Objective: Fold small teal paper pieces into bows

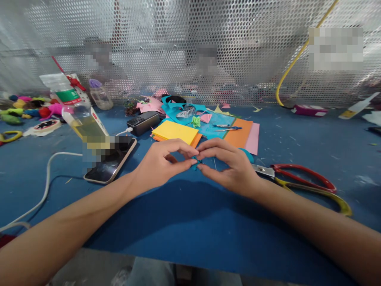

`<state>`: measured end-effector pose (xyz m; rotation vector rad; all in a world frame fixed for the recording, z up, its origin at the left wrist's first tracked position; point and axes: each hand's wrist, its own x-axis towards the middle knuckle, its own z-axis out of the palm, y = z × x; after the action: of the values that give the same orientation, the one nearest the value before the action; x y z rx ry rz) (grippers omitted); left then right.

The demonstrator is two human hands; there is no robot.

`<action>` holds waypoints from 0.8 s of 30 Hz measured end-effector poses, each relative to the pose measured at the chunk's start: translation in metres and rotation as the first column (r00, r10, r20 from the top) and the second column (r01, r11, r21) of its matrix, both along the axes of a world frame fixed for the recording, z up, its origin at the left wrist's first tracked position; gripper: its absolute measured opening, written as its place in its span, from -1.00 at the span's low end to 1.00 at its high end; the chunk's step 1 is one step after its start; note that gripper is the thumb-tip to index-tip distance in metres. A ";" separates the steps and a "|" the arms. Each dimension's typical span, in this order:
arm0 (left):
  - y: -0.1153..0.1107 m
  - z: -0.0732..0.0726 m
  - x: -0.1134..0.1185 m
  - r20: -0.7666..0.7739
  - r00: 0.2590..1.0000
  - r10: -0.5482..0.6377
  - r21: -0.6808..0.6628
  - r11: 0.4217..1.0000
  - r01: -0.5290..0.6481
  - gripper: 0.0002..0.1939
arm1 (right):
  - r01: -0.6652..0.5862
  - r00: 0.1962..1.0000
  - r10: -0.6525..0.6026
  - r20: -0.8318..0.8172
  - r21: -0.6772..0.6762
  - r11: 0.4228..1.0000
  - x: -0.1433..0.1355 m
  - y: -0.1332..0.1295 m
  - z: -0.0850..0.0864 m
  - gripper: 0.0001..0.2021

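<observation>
Both hands, left hand point(162, 163) and right hand point(229, 165), pinch one teal scrap point(196, 162); one scissors point(300, 184) at three o'clock, one phone point(111, 161) at nine

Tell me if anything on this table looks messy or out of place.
Paper scraps lie strewn over the blue table, and the colored paper sheets sit fanned and askew. Both hands pinch a small teal piece.

Bare blue table point(184, 222) lay open below both forearms. Scissors point(300, 184) blocked the right, just beside the right hand point(232, 167). Phone point(111, 161) and white cable point(44, 186) crowded the left; paper stack point(175, 132) sat close ahead.
</observation>
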<state>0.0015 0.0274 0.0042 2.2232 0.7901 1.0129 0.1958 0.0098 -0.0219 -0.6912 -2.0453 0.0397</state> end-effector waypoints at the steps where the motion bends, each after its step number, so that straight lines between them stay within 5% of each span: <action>1: 0.001 0.000 0.000 0.004 1.000 -0.008 -0.017 1.000 0.008 -0.87 | 0.000 1.000 0.000 -0.004 -0.002 1.000 0.000 -0.001 0.000 -0.88; 6: 0.002 0.003 0.001 0.083 0.996 -0.011 -0.161 0.987 0.024 -0.82 | 0.020 0.999 -0.021 -0.045 -0.026 0.999 -0.002 -0.002 0.004 -0.91; 15: 0.000 -0.001 0.000 0.065 0.994 0.087 0.029 0.996 -0.089 -0.82 | 0.037 0.992 -0.052 -0.115 -0.132 0.991 -0.005 -0.003 0.005 -0.93; 24: -0.001 0.008 0.002 0.072 0.989 0.128 -0.068 0.990 -0.123 -0.84 | 0.014 0.993 -0.030 -0.113 -0.138 0.990 -0.004 -0.001 0.004 -0.94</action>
<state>0.0036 0.0263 0.0118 2.0907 0.9249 1.1094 0.1923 0.0087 -0.0181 -0.7782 -1.9370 0.2043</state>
